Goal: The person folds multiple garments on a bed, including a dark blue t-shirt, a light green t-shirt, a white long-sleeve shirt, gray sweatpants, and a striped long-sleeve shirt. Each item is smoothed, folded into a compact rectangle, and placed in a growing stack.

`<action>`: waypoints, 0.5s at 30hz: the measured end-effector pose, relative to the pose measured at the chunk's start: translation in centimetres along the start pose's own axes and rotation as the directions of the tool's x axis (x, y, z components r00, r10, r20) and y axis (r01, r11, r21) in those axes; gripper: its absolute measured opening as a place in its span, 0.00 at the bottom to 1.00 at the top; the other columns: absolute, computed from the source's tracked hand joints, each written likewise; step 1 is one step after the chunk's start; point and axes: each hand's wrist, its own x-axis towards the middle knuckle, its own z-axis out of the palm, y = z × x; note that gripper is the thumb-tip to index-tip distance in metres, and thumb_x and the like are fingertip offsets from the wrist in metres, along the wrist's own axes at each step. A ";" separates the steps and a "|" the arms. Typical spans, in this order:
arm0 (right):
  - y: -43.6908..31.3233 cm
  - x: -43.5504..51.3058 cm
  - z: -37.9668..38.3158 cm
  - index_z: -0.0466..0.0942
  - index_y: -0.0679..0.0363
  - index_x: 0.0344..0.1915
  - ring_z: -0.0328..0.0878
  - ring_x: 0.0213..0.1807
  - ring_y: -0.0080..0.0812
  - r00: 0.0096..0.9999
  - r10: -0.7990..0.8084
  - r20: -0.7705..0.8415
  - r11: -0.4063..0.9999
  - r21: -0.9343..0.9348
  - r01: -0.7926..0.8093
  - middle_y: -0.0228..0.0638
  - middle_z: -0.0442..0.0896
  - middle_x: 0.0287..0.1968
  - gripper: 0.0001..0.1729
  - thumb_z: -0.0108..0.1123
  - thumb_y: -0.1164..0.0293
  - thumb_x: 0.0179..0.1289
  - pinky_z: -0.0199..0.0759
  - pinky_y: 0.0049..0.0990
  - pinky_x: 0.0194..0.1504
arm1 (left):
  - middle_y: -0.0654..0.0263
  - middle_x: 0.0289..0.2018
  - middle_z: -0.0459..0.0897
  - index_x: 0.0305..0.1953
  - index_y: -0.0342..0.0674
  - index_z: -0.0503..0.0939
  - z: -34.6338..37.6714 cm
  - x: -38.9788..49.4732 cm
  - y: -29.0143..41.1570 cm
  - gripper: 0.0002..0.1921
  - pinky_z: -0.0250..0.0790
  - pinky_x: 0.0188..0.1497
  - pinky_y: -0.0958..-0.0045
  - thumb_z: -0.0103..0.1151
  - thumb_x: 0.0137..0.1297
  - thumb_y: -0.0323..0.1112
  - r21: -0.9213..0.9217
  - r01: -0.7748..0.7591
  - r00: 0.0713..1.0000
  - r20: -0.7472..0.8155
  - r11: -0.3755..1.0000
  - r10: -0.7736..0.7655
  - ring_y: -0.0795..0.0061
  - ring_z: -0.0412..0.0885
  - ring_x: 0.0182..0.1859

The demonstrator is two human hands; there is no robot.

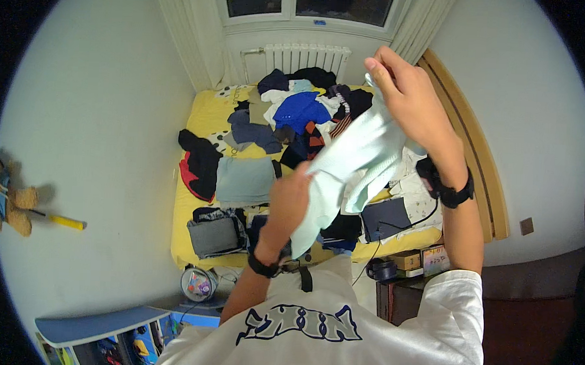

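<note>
A pale mint-green cloth garment (352,156) hangs stretched between my hands above the bed. My right hand (406,92), raised at the upper right, pinches its upper end between thumb and fingers. Lower and nearer my body, my left hand (290,202) grips its left edge, slightly blurred. Beneath lies a bed with a yellow sheet (205,115). A loose heap of clothes, among them a blue garment (300,112), covers its far part. At the left are a folded light green cloth (245,179), a folded grey garment (214,238) and a black-and-red garment (202,166).
A dark flat item (385,218) with a cable lies on the bed's right side. Beyond the bed stands a white radiator (308,53); a wooden headboard (470,146) is at the right. Near me are a mesh bin (199,283), boxes (406,260) and a blue shelf unit (105,326).
</note>
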 end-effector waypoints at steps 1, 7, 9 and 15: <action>-0.1 -0.2 -0.4 0.70 0.66 0.38 0.58 0.29 0.29 0.997 -0.014 0.078 1.000 0.000 0.014 0.38 0.62 0.26 0.26 0.54 0.53 0.86 0.61 0.34 0.33 | 0.44 0.37 0.87 0.62 0.39 0.80 -1.3 -0.4 -1.5 0.14 0.76 0.39 0.48 0.52 0.82 0.33 -0.016 0.018 0.997 -0.080 1.000 -0.019 0.42 0.88 0.40; 1.4 -1.0 -0.7 0.80 0.63 0.34 0.69 0.31 0.27 0.836 -0.048 0.547 0.999 0.010 0.051 0.28 0.75 0.26 0.32 0.69 0.42 0.71 0.65 0.30 0.37 | 0.50 0.34 0.86 0.54 0.43 0.85 -10.7 -0.1 -5.5 0.13 0.74 0.39 0.58 0.49 0.80 0.28 -0.047 -0.156 0.894 -0.432 0.987 0.121 0.48 0.86 0.37; 0.0 -1.6 -0.2 0.87 0.62 0.37 0.79 0.28 0.37 0.779 -0.139 0.612 0.990 0.086 0.109 0.39 0.85 0.27 0.25 0.78 0.49 0.65 0.69 0.37 0.33 | 0.54 0.42 0.81 0.51 0.45 0.87 -12.2 0.3 -5.8 0.10 0.74 0.45 0.61 0.56 0.76 0.31 0.063 -0.167 0.851 -0.496 0.984 0.176 0.53 0.83 0.44; -4.8 -0.8 3.4 0.87 0.73 0.33 0.80 0.29 0.60 0.808 -0.079 0.583 0.991 -0.042 0.127 0.62 0.80 0.26 0.17 0.73 0.65 0.63 0.74 0.47 0.35 | 0.65 0.38 0.74 0.58 0.37 0.69 -9.8 0.6 -5.5 0.18 0.72 0.45 0.64 0.66 0.74 0.31 -0.389 -0.007 0.828 -0.519 0.921 -0.213 0.74 0.78 0.41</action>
